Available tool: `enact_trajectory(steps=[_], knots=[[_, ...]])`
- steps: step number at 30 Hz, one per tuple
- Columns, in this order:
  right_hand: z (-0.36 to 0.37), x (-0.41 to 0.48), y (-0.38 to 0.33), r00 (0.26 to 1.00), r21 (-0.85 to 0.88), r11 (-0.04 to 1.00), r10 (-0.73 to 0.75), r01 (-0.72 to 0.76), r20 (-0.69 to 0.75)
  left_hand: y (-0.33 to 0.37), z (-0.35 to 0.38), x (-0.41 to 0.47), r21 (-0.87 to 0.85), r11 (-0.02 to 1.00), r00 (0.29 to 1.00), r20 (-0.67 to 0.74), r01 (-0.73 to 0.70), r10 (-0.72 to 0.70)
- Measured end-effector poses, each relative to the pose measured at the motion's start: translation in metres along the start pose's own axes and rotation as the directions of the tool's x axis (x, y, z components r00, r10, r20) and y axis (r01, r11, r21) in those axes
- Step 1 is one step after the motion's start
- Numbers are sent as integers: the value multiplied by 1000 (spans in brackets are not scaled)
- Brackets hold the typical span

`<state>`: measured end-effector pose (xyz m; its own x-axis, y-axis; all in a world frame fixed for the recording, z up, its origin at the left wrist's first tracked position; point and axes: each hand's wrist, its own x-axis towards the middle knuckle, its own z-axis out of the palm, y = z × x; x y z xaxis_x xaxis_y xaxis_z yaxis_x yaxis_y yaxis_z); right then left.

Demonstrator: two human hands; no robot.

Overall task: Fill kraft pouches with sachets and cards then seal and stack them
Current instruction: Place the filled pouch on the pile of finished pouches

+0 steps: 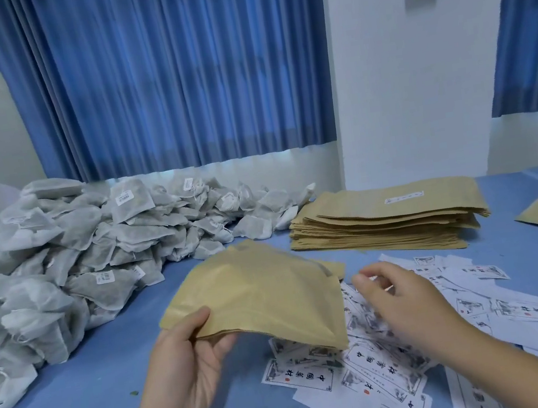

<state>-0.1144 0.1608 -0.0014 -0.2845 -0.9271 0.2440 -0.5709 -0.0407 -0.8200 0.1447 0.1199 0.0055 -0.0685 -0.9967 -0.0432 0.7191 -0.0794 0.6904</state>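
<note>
Our left hand [186,364] grips the pouch [259,291] at its near edge, thumb on top and fingers curled beneath, and holds it up off the table [81,403]. Our right hand [402,302] hovers just right of the pouch, fingers loosely curled. It is blurred, but we see nothing in it.

We judge the pouch light and fairly stiff. It bulges a little in the middle and holds its shape from one edge, so a grip at the mouth edge should keep it steady while the other hand feeds things in. Kraft paper creases, so we would not squeeze the body.

The cards [381,371] lie scattered flat under and around the right hand, some partly beneath the pouch. They look thin and overlapping, best taken by lifting a corner with a fingertip pinch.

The sachets [77,251] are heaped to the left, well apart from both hands. They look soft and limp, with strings that may tangle. A stack [387,221] of flat pouches sits beyond the cards to the right.
</note>
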Motion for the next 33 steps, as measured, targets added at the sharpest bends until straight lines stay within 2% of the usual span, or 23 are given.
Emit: enact_trajectory(steps=[2,5,7,9,13,18,22,24,29,33], knots=[[-1,-4,-5,979,183,964,175,-193,109,4,7,-4,-59,998,999,51,-13,16],[-7,-13,-14,884,467,763,296,-447,363,3,27,-6,-88,996,990,141,-1,14],[-18,-20,-19,817,564,631,210,-533,538,-2,44,-7,-69,998,978,207,10,4],[-34,-28,-21,823,646,590,56,-485,566,-11,64,-7,-44,999,960,278,19,-6],[-79,-39,-21,927,763,596,-79,-251,366,-30,107,-5,-87,994,924,383,59,-21],[-145,-48,-9,992,758,652,-76,-23,96,-74,166,-4,-7,994,885,454,113,-98],[-193,-55,18,999,754,655,-9,39,-44,-124,217,-9,295,941,854,436,164,-285],[-215,-58,36,992,734,677,56,48,-117,-152,240,-11,381,904,832,425,193,-357],[-269,-63,71,948,651,756,160,62,-276,-221,305,-13,494,839,760,447,229,-471],[-323,-54,80,894,610,788,212,83,-395,-266,371,-14,466,848,725,490,253,-485]])
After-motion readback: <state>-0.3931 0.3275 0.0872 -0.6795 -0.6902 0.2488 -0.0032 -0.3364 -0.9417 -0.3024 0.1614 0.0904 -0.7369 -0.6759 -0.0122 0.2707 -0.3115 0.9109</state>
